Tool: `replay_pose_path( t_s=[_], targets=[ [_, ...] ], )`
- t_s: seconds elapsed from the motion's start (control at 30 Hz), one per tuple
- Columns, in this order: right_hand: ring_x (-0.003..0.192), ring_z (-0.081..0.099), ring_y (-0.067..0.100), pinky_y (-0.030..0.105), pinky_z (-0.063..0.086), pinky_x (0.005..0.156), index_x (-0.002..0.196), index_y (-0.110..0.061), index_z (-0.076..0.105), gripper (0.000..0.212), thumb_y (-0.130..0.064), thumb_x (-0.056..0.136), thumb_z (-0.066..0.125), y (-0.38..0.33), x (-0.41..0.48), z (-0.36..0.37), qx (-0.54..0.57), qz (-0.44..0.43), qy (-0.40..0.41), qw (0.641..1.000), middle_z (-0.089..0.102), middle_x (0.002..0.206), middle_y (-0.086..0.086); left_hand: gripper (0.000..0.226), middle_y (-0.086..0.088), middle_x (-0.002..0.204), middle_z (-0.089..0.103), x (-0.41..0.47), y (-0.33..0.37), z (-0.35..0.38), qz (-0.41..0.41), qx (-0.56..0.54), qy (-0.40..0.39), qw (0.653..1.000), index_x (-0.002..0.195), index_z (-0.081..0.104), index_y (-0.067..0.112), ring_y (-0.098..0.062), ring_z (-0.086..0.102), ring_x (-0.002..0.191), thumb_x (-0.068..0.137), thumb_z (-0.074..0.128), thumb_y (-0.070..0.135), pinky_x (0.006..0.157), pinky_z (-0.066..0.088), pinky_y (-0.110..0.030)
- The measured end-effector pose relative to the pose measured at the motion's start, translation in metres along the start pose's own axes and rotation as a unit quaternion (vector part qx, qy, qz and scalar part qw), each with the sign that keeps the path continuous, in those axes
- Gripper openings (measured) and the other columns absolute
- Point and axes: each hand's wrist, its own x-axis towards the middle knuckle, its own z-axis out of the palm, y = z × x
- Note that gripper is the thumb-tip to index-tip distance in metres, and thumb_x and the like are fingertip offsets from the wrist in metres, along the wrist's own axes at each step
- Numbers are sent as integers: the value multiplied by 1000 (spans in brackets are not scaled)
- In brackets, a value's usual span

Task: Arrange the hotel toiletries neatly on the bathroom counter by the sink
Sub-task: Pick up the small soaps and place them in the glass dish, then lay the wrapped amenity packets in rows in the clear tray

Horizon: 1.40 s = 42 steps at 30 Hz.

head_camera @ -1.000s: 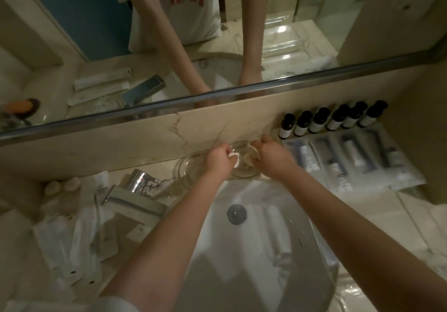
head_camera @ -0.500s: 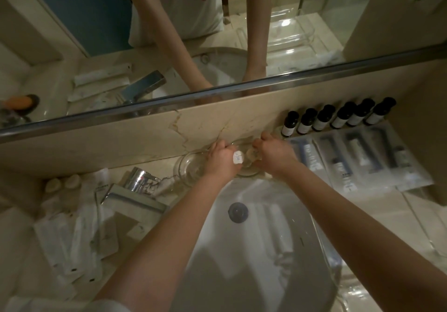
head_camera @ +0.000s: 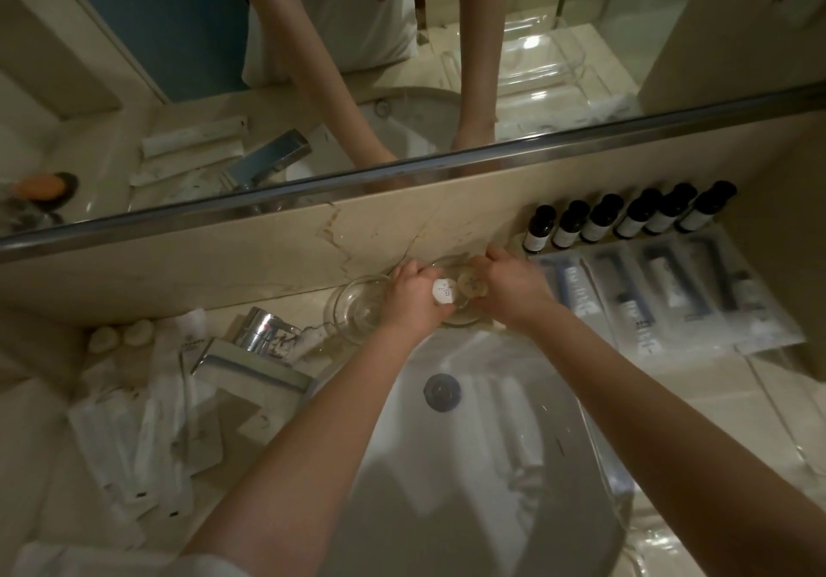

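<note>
My left hand (head_camera: 409,297) is shut on a small round white soap packet (head_camera: 442,291), held over a shallow glass dish (head_camera: 460,320) on the counter behind the sink. My right hand (head_camera: 514,286) curls around a second round packet, tan-looking (head_camera: 471,286), right beside the white one over the same dish. A second, bare glass dish (head_camera: 351,308) stands just to the left. Several small dark bottles with white labels (head_camera: 625,219) line the wall at the right. In front of them lie several clear sachets (head_camera: 661,304) side by side.
A chrome faucet (head_camera: 263,335) stands left of the white basin (head_camera: 482,464). A loose pile of white packets (head_camera: 134,433) and two small round items (head_camera: 120,337) cover the left counter. A mirror (head_camera: 402,84) with a metal ledge runs above the backsplash.
Both hands stay over the dish with little movement. The white packet in my left hand has turned its label up and sits closer to the tan one.
</note>
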Motion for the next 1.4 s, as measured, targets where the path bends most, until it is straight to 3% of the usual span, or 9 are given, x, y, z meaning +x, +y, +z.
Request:
replay_pose_path(
  t_s=[0.3, 0.63, 0.87, 1.03, 1.23, 1.4],
  targets=[
    [120, 47, 30, 40, 39, 91, 131, -19, 49, 53, -37, 82, 60, -14, -43, -13, 16, -9, 90, 996, 51, 133, 5, 54, -5, 143, 40, -46, 2, -40, 28, 117, 57, 991, 136, 44, 19, -25, 33, 134, 87, 56, 38, 106, 27, -41],
    [109, 54, 35, 42, 45, 84, 122, -15, 58, 47, -34, 80, 66, -79, -129, -23, 36, -46, 170, 984, 60, 123, 8, 47, -6, 142, 41, -157, -28, -79, 14, 113, 119, 986, 129, 49, 19, -24, 32, 134, 88, 54, 40, 104, 28, -40],
    [111, 54, 33, 41, 44, 87, 125, -16, 56, 47, -35, 83, 63, -146, -175, 1, 34, -97, 136, 985, 59, 124, 7, 47, -2, 142, 39, -234, -85, -86, -30, 97, 105, 989, 132, 47, 18, -23, 31, 135, 89, 51, 39, 107, 28, -41],
    [122, 45, 27, 38, 40, 94, 134, -20, 46, 48, -38, 90, 52, -198, -183, 22, 17, -137, 58, 989, 49, 137, 4, 49, -2, 143, 40, -268, -139, -83, -84, 95, 65, 990, 133, 47, 19, -23, 33, 134, 89, 52, 40, 107, 29, -40],
    [121, 48, 26, 37, 44, 94, 134, -18, 45, 47, -30, 89, 54, -265, -156, 39, 40, -201, -8, 979, 49, 137, 3, 54, -7, 142, 41, -276, -213, -99, -155, 70, 28, 985, 135, 44, 15, -27, 36, 132, 88, 54, 40, 104, 35, -41],
    [120, 52, 29, 39, 48, 94, 138, -14, 40, 53, -28, 89, 56, -316, -116, 50, 52, -214, -66, 973, 49, 138, 10, 69, -7, 159, 11, -265, -281, -112, -249, 10, 5, 969, 148, 23, 18, -29, 15, 145, 91, 51, 43, 114, 25, -43]
  ],
)
